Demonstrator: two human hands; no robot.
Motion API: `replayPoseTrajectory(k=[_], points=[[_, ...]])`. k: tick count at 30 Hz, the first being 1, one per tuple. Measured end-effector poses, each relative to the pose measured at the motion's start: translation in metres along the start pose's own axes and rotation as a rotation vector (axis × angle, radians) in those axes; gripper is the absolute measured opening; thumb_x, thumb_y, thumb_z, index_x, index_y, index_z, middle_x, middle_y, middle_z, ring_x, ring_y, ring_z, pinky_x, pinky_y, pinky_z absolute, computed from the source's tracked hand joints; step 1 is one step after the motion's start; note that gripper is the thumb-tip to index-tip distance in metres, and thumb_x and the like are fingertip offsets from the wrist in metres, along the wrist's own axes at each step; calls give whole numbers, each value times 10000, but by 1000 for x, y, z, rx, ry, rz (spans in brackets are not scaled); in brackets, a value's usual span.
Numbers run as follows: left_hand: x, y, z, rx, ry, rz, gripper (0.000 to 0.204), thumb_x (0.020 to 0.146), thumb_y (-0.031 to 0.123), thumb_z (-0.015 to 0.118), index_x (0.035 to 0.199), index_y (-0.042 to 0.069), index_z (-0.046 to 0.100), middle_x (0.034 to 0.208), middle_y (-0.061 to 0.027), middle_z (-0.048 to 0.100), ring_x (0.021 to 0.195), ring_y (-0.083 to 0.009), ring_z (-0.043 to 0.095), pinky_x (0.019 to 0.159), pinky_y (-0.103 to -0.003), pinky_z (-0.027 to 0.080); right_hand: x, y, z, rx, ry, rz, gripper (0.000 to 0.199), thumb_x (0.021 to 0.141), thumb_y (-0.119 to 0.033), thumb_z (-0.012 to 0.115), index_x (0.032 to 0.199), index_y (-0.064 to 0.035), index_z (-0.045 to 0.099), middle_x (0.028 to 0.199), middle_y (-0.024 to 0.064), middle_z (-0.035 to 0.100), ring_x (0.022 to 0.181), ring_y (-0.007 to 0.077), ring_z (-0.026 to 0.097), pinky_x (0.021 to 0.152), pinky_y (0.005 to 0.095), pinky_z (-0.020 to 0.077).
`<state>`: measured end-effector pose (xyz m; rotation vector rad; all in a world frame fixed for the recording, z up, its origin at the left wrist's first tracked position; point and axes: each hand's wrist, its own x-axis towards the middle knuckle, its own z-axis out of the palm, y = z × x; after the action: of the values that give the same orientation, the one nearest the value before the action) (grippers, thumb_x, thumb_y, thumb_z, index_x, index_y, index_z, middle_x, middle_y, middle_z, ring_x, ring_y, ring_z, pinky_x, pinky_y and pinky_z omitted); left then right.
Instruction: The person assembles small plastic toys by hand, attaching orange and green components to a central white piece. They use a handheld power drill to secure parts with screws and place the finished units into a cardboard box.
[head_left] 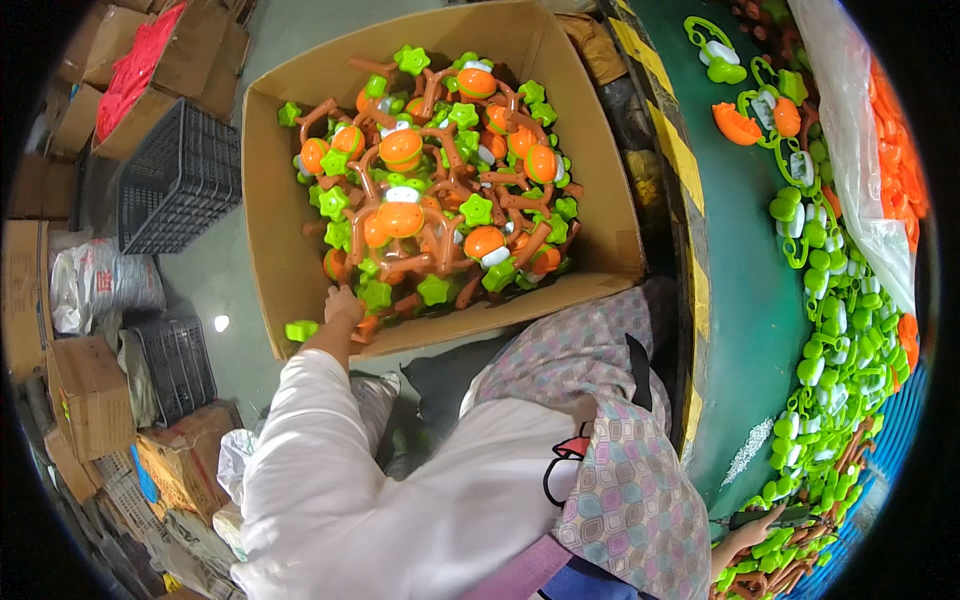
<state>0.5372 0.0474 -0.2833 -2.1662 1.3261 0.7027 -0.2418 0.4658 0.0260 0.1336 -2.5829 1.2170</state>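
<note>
My left hand (343, 308) is at the near left corner of a large cardboard box (275, 220), with its fingers curled. It appears closed on a plastic toy; a green star-shaped end (301, 330) shows left of it and an orange part right of it. The box holds many toys with orange balls (400, 150), brown branching handles and green stars. At the lower right, my right hand (752, 530) reaches over green and brown parts (775, 560) on the bench. It lies across a dark, long object (797, 516); its grip is unclear.
A green worktop (740, 300) with a yellow-and-black striped edge runs along my right. Green and white toy parts (830, 300) lie heaped there, beside a clear plastic bag (850, 120) and orange parts. Dark crates (180, 180), cardboard boxes (90, 395) and a white sack (105, 285) stand at left.
</note>
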Motion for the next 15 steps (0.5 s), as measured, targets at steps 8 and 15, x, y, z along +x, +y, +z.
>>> replayPoseTrajectory(k=[8, 15], points=[[63, 83, -65, -101, 598, 697, 769, 854, 299, 694, 1508, 87, 349, 1521, -219, 405, 1410, -408, 370, 1147, -578, 315, -14, -26, 10, 58, 23, 107, 549, 960, -503, 659, 1080, 33, 693, 764, 38, 568, 644, 157, 529, 598, 313, 454], [58, 31, -45, -113, -179, 713, 1039, 778, 502, 787, 1589, 243, 192, 1542, -196, 395, 1449, -437, 334, 1179, -617, 256, -25, -38, 13, -74, 59, 13, 522, 950, -514, 671, 951, 7, 693, 694, 39, 573, 585, 155, 537, 579, 304, 475]])
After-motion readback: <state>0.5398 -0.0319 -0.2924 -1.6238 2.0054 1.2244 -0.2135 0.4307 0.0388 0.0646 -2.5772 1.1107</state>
